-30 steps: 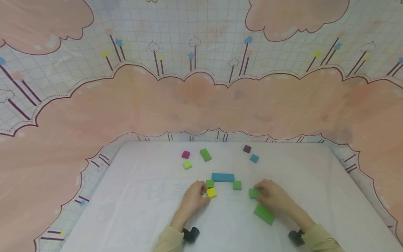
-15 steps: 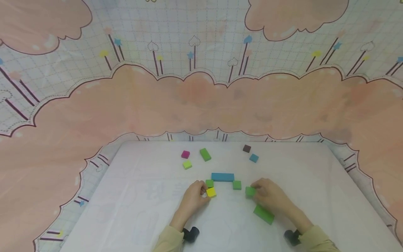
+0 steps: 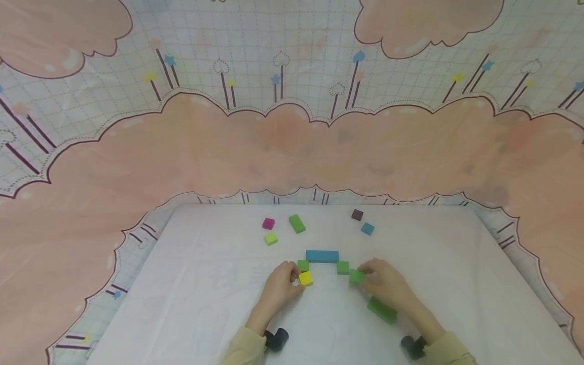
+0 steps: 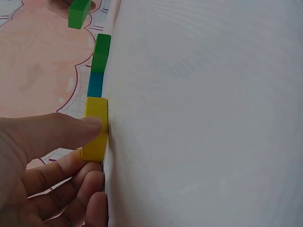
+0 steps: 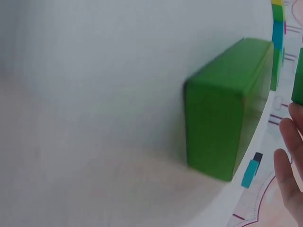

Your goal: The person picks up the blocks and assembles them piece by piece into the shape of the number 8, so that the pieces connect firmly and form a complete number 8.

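My left hand (image 3: 280, 285) pinches a yellow block (image 3: 305, 279) between thumb and fingers. It sits at the near side of a small green block (image 3: 303, 265). A long blue block (image 3: 322, 256) lies behind, with that green block at its left end and another green block (image 3: 343, 267) at its right end. My right hand (image 3: 387, 285) holds a green cube-like block (image 3: 356, 276) just right of the latter. In the left wrist view this held block (image 4: 78, 15) appears raised off the table. The right wrist view shows only some fingers (image 5: 289, 165) at its edge.
A long green block (image 3: 382, 309) lies under my right wrist. Toward the back are a magenta block (image 3: 268, 223), a lime block (image 3: 271, 239), a green oblong block (image 3: 297, 223), a dark brown block (image 3: 357, 215) and a blue block (image 3: 367, 228) on the white table (image 3: 205, 304).
My right hand has moved left with the green block, bringing it close to the green block at the blue one's right end. The left hand stays put on the yellow block.
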### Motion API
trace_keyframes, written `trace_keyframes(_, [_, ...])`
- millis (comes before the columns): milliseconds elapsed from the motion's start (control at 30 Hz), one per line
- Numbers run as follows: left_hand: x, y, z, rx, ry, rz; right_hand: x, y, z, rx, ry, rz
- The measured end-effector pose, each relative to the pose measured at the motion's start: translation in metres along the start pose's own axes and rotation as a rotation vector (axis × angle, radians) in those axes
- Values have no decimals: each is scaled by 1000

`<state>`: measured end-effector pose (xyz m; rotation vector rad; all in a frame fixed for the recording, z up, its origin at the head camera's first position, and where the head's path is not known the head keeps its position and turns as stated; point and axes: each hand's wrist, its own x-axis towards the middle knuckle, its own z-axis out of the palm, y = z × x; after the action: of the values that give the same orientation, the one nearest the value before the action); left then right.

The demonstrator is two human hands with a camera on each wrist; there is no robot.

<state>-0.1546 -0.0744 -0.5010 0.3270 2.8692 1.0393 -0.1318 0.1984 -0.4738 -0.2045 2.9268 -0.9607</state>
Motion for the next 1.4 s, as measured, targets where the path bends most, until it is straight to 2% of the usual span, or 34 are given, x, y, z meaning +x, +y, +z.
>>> trace_keyframes(567, [0,-2,0,0,6,1,-4,-18,19,57,65,81])
trace_keyframes(800, [0,-2,0,-2,9,5,-3,-26,25,26,68,124])
trace_keyframes(1400, [0,-1,-1,-3,3,5,5,-27,35,-69,69,127])
